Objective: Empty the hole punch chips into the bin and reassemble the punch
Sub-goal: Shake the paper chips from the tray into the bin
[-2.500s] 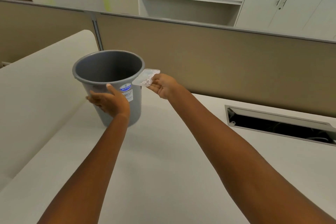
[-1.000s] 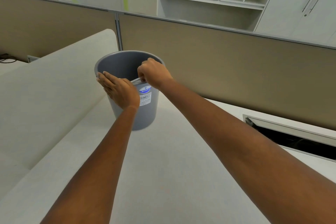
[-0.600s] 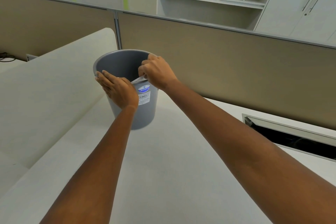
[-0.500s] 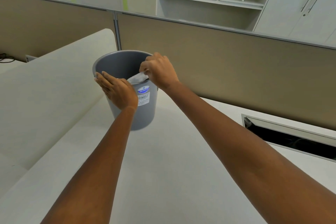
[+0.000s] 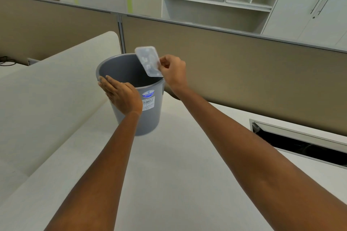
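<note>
A grey plastic bin (image 5: 150, 116) stands on the white desk, tilted a little, with a blue label on its side. My left hand (image 5: 120, 96) lies flat against the bin's near rim and wall, steadying it. My right hand (image 5: 173, 72) pinches the clear plastic chip tray (image 5: 148, 61) of the punch by its lower right edge. The tray is held on edge above the bin's right rim, its inner face toward me. The punch body is out of view.
The white desk (image 5: 178, 184) runs toward me. A raised white panel (image 5: 47, 99) stands at the left. A beige partition (image 5: 244, 65) closes the back. An open cable slot (image 5: 300, 144) lies at the right. White cabinets stand beyond.
My right hand has lifted the tray out of the bin's mouth and turned it upright above the rim. My left hand has stayed on the bin.
</note>
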The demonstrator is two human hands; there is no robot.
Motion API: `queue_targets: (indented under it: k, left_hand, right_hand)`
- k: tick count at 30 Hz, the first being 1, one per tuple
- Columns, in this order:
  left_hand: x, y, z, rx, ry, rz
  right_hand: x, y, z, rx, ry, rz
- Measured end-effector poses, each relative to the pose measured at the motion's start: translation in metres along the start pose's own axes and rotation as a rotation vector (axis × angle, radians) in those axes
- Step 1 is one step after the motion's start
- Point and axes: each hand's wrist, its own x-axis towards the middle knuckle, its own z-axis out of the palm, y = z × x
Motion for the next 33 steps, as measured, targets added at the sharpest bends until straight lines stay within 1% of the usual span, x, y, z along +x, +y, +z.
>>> queue_targets:
  k: [4,6,7,9,10,13,16,17,18,21,22,24,26,29,31,33]
  left_hand:
    - [0.001,-0.001,0.0,-0.005,0.008,0.001]
    - [0.001,-0.001,0.001,-0.011,0.008,0.006]
    - [0.001,-0.001,0.001,-0.012,0.007,0.008]
    - [0.001,-0.002,0.001,-0.009,0.004,0.009]
    - [0.001,-0.002,0.001,-0.008,0.005,0.007]
    - [0.001,-0.002,0.001,-0.004,0.007,0.011]
    - [0.001,-0.002,0.001,-0.012,0.012,0.005]
    - [0.001,-0.002,0.001,-0.016,0.013,0.005]
    - [0.001,-0.001,0.001,-0.021,0.013,0.007]
    - [0.0,-0.002,0.0,-0.028,0.012,0.016]
    - [0.0,-0.002,0.0,-0.026,0.011,0.019]
    - [0.0,-0.003,0.001,-0.02,0.012,0.017]
    - [0.0,-0.003,0.001,-0.008,0.013,0.017]
    - [0.001,-0.005,0.0,0.003,0.013,0.025]
    - [-0.001,-0.003,-0.002,-0.003,0.009,0.018]
    - [-0.007,-0.001,-0.004,-0.024,0.014,0.008]
  right_hand:
    - [-0.004,-0.008,0.006,-0.197,-0.104,-0.219]
    - [-0.003,-0.01,0.008,-0.387,-0.164,-0.359]
    - [-0.002,-0.01,0.008,-0.513,-0.222,-0.434]
    - [0.0,-0.01,0.007,-0.696,-0.324,-0.514]
    - [0.001,-0.01,0.006,-0.723,-0.334,-0.517]
    - [0.001,-0.008,0.003,-0.715,-0.263,-0.53]
    - [-0.001,-0.003,0.002,-0.732,-0.309,-0.559]
    - [-0.002,-0.001,0.001,-0.709,-0.307,-0.525]
    - [-0.002,0.001,0.0,-0.628,-0.273,-0.45]
    - [-0.002,0.002,-0.004,-0.179,-0.08,-0.119]
    - [-0.003,0.001,-0.007,-0.06,-0.015,-0.033]
    - [-0.005,0.001,-0.014,0.141,0.057,0.104]
    - [-0.009,0.003,-0.022,0.342,0.07,0.244]
    - [-0.024,0.008,-0.038,0.629,0.017,0.441]
    - [-0.037,0.014,-0.05,0.72,-0.008,0.52]
    - [-0.052,0.022,-0.062,0.745,-0.015,0.589]
